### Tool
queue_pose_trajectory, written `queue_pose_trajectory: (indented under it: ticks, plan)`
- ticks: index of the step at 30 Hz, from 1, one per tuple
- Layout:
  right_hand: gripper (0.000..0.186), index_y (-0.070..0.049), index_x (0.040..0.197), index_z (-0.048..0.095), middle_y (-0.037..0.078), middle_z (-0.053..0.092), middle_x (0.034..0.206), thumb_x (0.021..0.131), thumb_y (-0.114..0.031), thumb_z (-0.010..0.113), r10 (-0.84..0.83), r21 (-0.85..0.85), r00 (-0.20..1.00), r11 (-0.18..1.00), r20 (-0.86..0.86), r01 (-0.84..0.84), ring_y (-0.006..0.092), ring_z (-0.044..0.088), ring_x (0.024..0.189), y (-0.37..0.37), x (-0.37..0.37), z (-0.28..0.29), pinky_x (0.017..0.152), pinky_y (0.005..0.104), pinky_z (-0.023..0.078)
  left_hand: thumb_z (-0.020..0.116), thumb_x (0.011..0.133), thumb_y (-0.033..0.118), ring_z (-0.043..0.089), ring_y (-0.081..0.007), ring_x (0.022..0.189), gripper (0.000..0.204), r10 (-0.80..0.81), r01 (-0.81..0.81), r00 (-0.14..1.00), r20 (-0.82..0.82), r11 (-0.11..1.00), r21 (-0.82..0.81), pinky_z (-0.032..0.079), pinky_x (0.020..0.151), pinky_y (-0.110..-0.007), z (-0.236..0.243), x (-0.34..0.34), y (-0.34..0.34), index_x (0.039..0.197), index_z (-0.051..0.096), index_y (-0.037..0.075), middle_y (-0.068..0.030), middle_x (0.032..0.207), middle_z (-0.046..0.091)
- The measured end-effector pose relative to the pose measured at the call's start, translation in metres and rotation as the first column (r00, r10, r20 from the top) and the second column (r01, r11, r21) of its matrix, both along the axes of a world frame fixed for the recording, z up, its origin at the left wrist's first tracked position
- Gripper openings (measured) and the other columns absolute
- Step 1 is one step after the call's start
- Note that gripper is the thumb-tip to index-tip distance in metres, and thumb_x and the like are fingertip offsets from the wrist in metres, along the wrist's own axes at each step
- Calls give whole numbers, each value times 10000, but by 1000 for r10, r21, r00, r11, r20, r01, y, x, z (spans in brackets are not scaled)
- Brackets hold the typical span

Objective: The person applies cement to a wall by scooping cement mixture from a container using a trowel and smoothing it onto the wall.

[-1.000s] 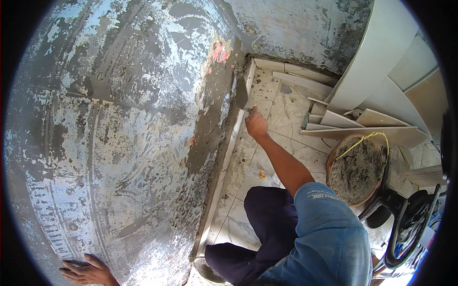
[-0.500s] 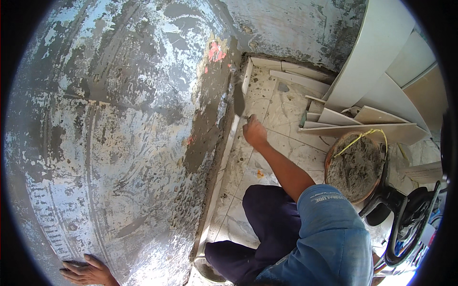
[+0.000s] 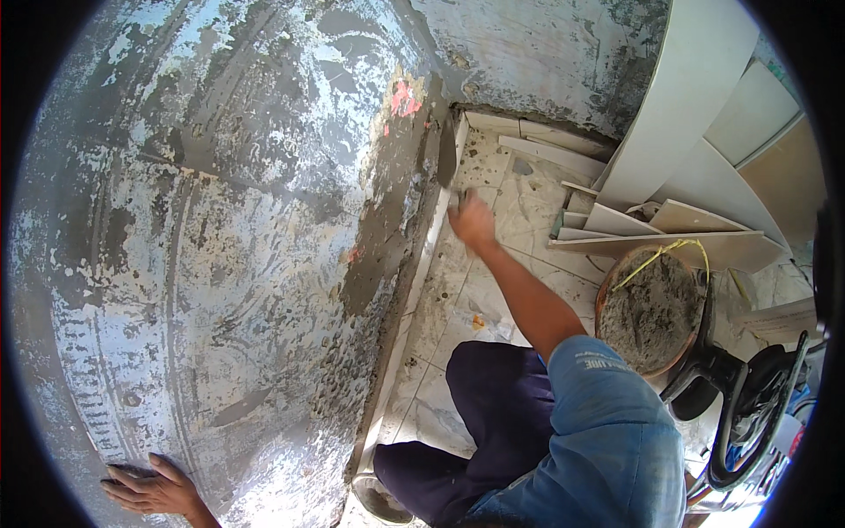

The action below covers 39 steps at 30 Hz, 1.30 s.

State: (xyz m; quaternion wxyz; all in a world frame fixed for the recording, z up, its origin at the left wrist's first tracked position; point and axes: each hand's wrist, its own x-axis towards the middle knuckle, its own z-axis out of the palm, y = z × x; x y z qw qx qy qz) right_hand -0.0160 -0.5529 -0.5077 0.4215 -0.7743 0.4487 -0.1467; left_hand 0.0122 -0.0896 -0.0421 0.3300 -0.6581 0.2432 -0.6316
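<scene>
- Head view: we see the right hand (image 3: 473,220) clenched around the handle of a trowel (image 3: 447,158), its blade at the wall's foot near the corner; we cannot tell whether it touches.
- We find the left hand (image 3: 151,487) free, fingers spread against the patchy wall (image 3: 264,273).
- Beside the blade, we note a darker grey mortar patch (image 3: 374,242) and a white tile strip (image 3: 430,238).
- At right, we observe a tub (image 3: 601,308) of grey mortar (image 3: 656,312), near leaning pale boards (image 3: 695,97).
</scene>
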Motion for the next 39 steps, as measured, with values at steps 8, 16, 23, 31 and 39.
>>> queue_pose_trajectory:
  ticks: [8,16,23,31,39]
  plan:
    - [327,54,1074,412,278,609,935,830,-145,502,123,-198,992,973,-8,-122,397,630,841,6,38,33,733,476,512,369,891,614,245,-366,1339,713,7,-7,1000,8,999,-34,213,1058,-514,-3,3,-5,1423,289,145,-178,1460,251]
    - [271,9,1048,433,292,593,974,841,-163,469,-38,2,994,999,99,38,427,603,893,-38,24,61,783,512,470,342,898,618,234,-342,1352,700,-11,11,1000,5,998,-54,206,1064,-506,-5,-5,-10,1431,278,167,-152,1474,237]
    - [211,9,1004,443,277,607,917,823,-95,475,157,-8,987,987,-31,-157,409,606,888,27,-39,79,753,475,480,399,888,592,239,-359,1344,700,-10,9,1000,-17,998,-61,206,1063,-516,-3,-10,-7,1426,290,158,-193,1456,256]
    - [290,16,931,522,196,620,758,773,-188,655,226,172,949,948,220,-266,328,625,691,81,-188,157,634,397,486,561,795,595,339,-380,1261,700,-153,144,986,-65,981,-131,241,1017,-536,-6,0,-6,1356,431,198,-179,1372,389]
    - [317,2,935,572,183,627,803,730,-204,698,896,-77,369,398,249,-914,346,623,744,232,-204,219,664,390,484,709,778,293,530,-291,1102,450,-449,415,862,-235,892,-182,397,919,-411,-1,-23,28,1176,591,119,-147,1185,570]
